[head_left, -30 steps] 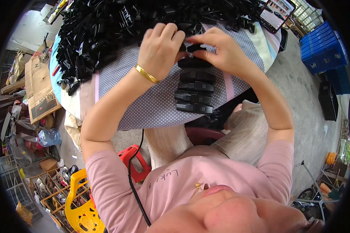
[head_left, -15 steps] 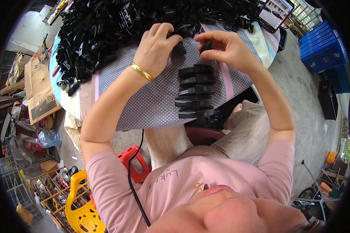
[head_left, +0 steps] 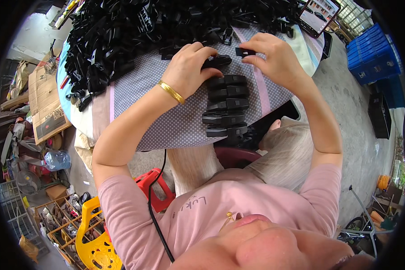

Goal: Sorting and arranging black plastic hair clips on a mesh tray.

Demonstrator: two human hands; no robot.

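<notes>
Between the thumb and fingers of my left hand [head_left: 189, 67] is a black plastic part [head_left: 222, 60] with a rounded end that points right. My right hand [head_left: 274, 56] pinches a smaller black plastic piece [head_left: 242, 52], held a short gap to the right of that part. Just below both hands, a column of black plastic assemblies [head_left: 227, 105] lies on the dotted cloth [head_left: 166, 117], several pieces stacked one below another toward me. Beyond my hands rises a big heap of loose black plastic parts [head_left: 108, 40]. My fingers hide some of both held pieces.
A phone [head_left: 318, 15] stands propped at the table's far right. Blue crates [head_left: 372, 54] and a black box [head_left: 379, 116] are on the floor at right. A black cable [head_left: 155, 211] hangs by my left side, near a red stool [head_left: 159, 191] and a yellow chair [head_left: 94, 238].
My left hand has moved right and slightly down, bringing a black part out from the heap's edge. My right hand has shifted a little right, and its piece now points left.
</notes>
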